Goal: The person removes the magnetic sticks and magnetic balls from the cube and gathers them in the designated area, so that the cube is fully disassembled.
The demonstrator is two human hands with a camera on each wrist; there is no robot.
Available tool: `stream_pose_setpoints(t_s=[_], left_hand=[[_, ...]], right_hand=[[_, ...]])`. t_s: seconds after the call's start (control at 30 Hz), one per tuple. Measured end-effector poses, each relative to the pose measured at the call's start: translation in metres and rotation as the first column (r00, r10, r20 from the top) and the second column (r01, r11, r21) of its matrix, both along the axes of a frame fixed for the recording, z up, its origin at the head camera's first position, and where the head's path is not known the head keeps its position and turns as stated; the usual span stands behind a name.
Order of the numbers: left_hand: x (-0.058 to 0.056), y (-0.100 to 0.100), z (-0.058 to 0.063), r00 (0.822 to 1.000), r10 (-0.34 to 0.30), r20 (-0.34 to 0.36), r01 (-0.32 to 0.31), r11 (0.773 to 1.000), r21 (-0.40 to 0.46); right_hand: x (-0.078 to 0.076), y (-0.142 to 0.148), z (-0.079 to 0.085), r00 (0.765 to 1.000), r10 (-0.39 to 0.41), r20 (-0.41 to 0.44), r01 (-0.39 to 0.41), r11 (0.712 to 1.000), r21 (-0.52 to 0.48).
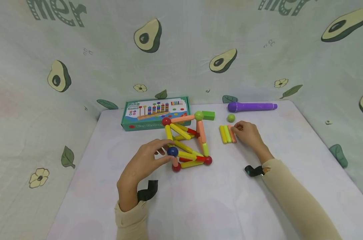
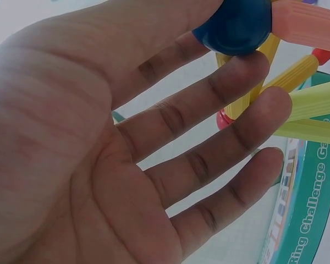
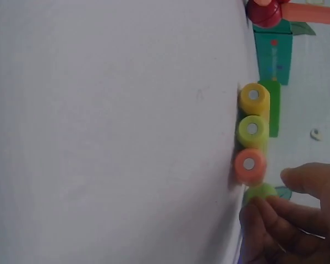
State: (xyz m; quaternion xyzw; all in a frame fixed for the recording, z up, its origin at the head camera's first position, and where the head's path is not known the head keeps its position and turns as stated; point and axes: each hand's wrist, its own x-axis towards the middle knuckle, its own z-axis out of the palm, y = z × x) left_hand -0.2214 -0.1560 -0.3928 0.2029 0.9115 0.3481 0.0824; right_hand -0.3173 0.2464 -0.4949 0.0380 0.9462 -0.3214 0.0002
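Note:
My left hand (image 1: 146, 161) holds a dark blue ball (image 1: 172, 152) between thumb and fingertips. The ball is at the near left corner of a frame of colored rods (image 1: 187, 155) joined by balls. In the left wrist view, a salmon rod (image 2: 305, 23) touches the blue ball (image 2: 236, 25). My right hand (image 1: 249, 135) is at an orange rod (image 1: 232, 134), the rightmost of three lying side by side. In the right wrist view, the thumb stands apart from the fingers, beside that orange rod (image 3: 249, 166); contact is unclear. A light green rod (image 1: 227, 134) and a yellow rod (image 1: 223, 134) lie next to it.
Behind the frame lies a green Ring Challenge Game box (image 1: 155, 113), with a green block (image 1: 208, 115) to its right. A green ball (image 1: 231, 118) lies beyond the loose rods. A purple microphone-shaped thing (image 1: 252, 106) lies along the back, before an avocado-print cloth (image 1: 184, 66).

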Motion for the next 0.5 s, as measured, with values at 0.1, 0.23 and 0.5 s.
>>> stream_pose_setpoints(t_s=[0.1, 0.23, 0.5], left_hand=[[0.000, 0.000, 0.000, 1.000, 0.003, 0.004, -0.003, 1.000, 0.011], [0.001, 0.000, 0.000, 1.000, 0.006, 0.004, -0.006, 1.000, 0.015], [0.004, 0.000, 0.000, 1.000, 0.005, -0.010, -0.005, 1.000, 0.020]], right_hand=[[0.009, -0.002, 0.008, 0.997, 0.029, -0.071, -0.027, 0.999, 0.026], [0.027, -0.011, 0.024, 0.986, 0.079, -0.150, -0.077, 0.997, 0.021], [0.060, -0.048, 0.053, 0.963, 0.177, -0.203, -0.199, 0.976, -0.093]])
